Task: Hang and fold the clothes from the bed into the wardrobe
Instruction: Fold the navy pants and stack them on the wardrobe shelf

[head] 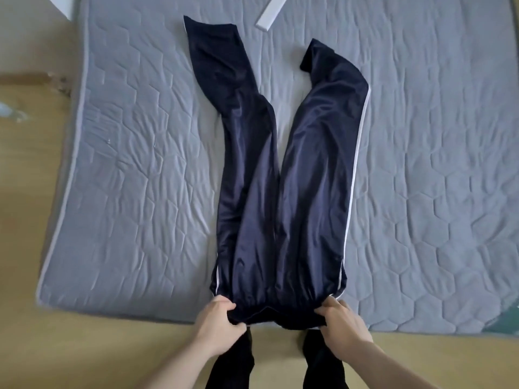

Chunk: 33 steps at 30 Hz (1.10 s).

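My left hand (217, 318) pinches the waistband's left corner; my right hand (341, 318) grips the right corner. Between them, the navy trousers (283, 192) lie flat on the bed (140, 178), legs stretching away from me.

No text, label, brand, number or sign can be read anywhere: none on the dark trousers (283, 175), the quilted mattress (134, 153), or the white strip (271, 13) lying near its far edge.
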### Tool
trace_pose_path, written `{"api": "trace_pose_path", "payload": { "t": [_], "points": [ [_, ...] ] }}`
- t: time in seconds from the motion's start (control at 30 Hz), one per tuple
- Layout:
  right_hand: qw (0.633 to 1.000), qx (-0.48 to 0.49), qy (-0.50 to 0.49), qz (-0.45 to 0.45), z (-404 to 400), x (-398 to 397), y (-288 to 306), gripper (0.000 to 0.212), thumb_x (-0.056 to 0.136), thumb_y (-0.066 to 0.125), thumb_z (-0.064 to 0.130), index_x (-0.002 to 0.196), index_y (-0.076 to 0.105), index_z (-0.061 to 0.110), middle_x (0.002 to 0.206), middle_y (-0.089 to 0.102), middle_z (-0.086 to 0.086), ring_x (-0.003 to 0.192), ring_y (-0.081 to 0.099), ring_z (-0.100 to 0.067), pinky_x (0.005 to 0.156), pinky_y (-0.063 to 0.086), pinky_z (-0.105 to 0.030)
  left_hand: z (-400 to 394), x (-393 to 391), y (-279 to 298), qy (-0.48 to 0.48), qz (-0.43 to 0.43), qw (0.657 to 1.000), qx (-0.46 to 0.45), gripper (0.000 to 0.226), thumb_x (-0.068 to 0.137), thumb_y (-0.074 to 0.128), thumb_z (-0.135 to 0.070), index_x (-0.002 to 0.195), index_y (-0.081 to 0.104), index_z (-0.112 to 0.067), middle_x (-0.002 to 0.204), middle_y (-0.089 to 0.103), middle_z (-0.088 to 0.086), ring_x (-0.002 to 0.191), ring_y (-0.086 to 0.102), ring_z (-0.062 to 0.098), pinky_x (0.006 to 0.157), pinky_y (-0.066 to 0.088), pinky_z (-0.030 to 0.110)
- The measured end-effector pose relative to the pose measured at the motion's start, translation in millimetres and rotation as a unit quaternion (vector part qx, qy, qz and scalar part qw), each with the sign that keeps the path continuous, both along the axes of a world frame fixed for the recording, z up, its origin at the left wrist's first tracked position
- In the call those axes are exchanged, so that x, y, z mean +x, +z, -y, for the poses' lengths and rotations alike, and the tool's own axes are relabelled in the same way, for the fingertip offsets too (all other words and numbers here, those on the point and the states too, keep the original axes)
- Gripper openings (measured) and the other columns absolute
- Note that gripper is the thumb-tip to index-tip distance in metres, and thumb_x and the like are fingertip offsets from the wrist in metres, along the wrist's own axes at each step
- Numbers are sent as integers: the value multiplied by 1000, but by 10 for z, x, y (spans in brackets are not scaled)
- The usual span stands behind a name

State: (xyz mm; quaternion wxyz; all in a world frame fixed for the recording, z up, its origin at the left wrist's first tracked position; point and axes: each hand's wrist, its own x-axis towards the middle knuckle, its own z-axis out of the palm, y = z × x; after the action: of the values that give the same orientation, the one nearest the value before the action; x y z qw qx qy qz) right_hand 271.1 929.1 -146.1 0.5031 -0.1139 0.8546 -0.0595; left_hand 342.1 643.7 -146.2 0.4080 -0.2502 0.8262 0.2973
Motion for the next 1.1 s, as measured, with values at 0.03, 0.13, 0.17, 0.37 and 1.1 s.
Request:
{"api": "trace_pose_path", "payload": {
  "t": [0.03, 0.13, 0.17, 0.37, 1.1],
  "points": [
    [1000, 4, -1, 8, 15, 42, -86, 51, 96, 53, 19, 145, 55, 32, 141, 44, 12, 138, 38, -16, 105, 45, -31, -38, 30, -67, 30, 7, 1000, -3, 54, 84, 70, -48, 129, 67, -17, 127, 56, -13, 116, 59, 7, 99, 41, 19],
    [999, 15, -6, 29, 23, 141, -286, 54, 96, 55, 21, 149, 49, 28, 143, 40, 11, 138, 35, -17, 107, 45, -33, -107, 74, -215, 99, -19, 994, -30, 35, 89, 74, -39, 115, 72, -16, 117, 52, -6, 96, 61, 13, 98, 48, 30],
    [999, 18, -11, 36, 13, 162, -328, 54, 96, 54, 20, 150, 48, 27, 144, 40, 11, 137, 35, -17, 107, 45, -33, -128, 75, -237, 121, -35, 991, -53, 30, 88, 76, -31, 114, 69, -17, 118, 50, -3, 87, 59, 16, 93, 51, 35],
    [996, 11, -44, 75, -76, 131, -365, 56, 93, 55, 17, 148, 52, 26, 145, 46, 11, 130, 52, -19, 107, 45, -32, -243, 42, -275, 396, 49, 916, -46, 61, 76, 80, -10, 128, 48, -9, 118, 58, 4, 96, 63, 30, 81, 48, 34],
    [814, -28, -579, 38, -1044, -734, -163, 25, 98, 50, 1, 105, 73, 9, 101, 74, -8, 76, 70, -25, 63, 55, -30, -1924, -625, 3, -183, -135, 953, 201, 72, 93, 53, -9, 159, 28, -22, 158, 22, -20, 139, 36, 11, 115, 34, 25]
  ]
}}
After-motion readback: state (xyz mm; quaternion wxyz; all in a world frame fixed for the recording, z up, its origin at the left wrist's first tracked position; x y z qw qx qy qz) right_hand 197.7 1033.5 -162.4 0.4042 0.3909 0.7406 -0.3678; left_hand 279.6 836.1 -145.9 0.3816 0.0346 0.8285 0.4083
